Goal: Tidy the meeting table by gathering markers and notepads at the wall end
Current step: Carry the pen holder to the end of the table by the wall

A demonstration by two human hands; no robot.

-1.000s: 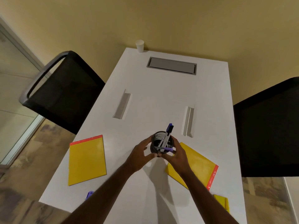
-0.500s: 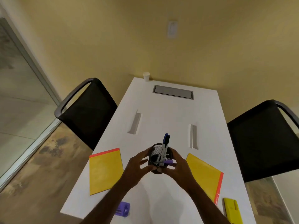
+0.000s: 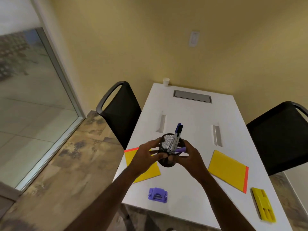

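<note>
Over table: hands hold marker cup.

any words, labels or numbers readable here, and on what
None can be read.
Markers in the black mesh pen cup: any barrel print is too small and blurred.
Yellow notepads with red binding: plain covers, no text seen.
Purple plastic item and yellow plastic holder: no legible marks.
White wall plate: blurred.
</note>
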